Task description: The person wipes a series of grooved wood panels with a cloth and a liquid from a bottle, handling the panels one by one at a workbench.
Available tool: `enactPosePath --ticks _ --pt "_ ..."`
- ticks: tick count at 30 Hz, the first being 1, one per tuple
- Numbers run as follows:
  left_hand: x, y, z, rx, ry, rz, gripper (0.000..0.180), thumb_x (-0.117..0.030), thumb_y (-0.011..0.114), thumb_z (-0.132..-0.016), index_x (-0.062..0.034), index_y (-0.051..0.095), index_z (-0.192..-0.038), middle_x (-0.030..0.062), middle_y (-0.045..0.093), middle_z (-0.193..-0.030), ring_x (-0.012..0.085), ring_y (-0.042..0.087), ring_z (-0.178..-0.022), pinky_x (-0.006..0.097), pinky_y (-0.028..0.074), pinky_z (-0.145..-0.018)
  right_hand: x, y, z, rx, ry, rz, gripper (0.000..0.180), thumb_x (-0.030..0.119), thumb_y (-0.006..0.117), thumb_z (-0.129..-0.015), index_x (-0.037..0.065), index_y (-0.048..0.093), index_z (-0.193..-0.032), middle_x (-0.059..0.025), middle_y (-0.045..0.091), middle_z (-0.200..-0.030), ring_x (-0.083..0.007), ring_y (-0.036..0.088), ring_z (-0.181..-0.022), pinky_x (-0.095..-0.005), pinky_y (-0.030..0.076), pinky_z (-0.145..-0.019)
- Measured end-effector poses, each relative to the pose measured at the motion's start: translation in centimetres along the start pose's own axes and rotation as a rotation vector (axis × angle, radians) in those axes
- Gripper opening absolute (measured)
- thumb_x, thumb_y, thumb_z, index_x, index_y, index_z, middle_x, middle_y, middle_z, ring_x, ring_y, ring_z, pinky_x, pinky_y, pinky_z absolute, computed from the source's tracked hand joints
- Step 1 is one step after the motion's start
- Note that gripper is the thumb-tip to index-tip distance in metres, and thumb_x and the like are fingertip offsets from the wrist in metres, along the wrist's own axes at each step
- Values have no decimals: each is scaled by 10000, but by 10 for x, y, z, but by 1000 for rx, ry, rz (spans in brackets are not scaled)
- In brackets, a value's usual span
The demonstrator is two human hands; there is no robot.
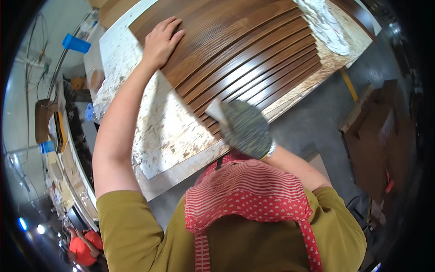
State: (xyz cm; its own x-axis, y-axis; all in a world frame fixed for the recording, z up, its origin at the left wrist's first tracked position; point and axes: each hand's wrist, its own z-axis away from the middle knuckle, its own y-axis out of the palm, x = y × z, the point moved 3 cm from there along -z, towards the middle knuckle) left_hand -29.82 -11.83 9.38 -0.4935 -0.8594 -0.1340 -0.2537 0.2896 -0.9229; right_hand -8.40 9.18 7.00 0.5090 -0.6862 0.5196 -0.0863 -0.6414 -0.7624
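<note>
My left hand (162, 43) lies flat on a brown wooden panel (213, 36), bare, near its left edge, with the fingers stretched out and nothing held. Several parallel grooves run across the panel's nearer half. At the panel's near corner is my right hand (247, 129), in a dark grey-green glove smeared by motion. A small white piece (216, 111), perhaps a folded cloth or pad, sticks out from the glove against the grooved edge. The glove hides the fingers and most of that piece.
The panel rests on a white worktable (158, 140) spotted with brown stain. A crumpled white cloth (327, 29) lies beyond the panel's right end. Blue cups (76, 43) and shelving stand left. Brown cardboard (374, 136) is on the right. A person in red (85, 247) is far lower left.
</note>
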Motion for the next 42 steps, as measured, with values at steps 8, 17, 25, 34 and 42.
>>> enactPosePath --ticks 8,17,25,34,42 --pt "14 1 15 10 -96 -34 426 -437 426 -925 -202 522 -1266 86 448 -1349 265 402 -1254 440 320 -1000 -15 -35 -11 135 165 -249 400 197 637 -740 11 575 -1089 -144 579 -908 -290 590 -838 -387 501 -691" --pt "-3 -10 9 54 -87 -16 416 -402 457 -923 -181 526 -1268 100 446 -1347 285 398 -1251 425 325 -1008 -255 -155 -35 -300 477 331 453 294 621 -820 45 558 -1193 -187 586 -1129 -317 569 -1044 -383 445 -899" --pt "4 -8 12 18 -60 -62 399 -357 452 -929 -146 534 -1257 121 457 -1335 305 421 -1230 392 339 -1020 -151 -88 -27 -194 198 360 426 227 631 -771 46 570 -1152 -190 594 -1007 -372 558 -962 -446 447 -837" --pt "-3 2 2 14 -83 -57 434 -436 430 -929 -209 507 -1291 92 432 -1367 282 394 -1260 414 326 -1017 26 19 -4 78 -217 123 384 157 609 -756 55 585 -1126 -112 555 -782 -285 555 -703 -389 486 -608" --pt "9 -8 17 22 -106 -39 407 -408 448 -921 -192 542 -1254 106 460 -1334 288 421 -1235 424 342 -996 -142 -106 -27 -246 445 -97 441 290 638 -836 20 559 -1175 -194 594 -1080 -316 594 -971 -372 462 -867"
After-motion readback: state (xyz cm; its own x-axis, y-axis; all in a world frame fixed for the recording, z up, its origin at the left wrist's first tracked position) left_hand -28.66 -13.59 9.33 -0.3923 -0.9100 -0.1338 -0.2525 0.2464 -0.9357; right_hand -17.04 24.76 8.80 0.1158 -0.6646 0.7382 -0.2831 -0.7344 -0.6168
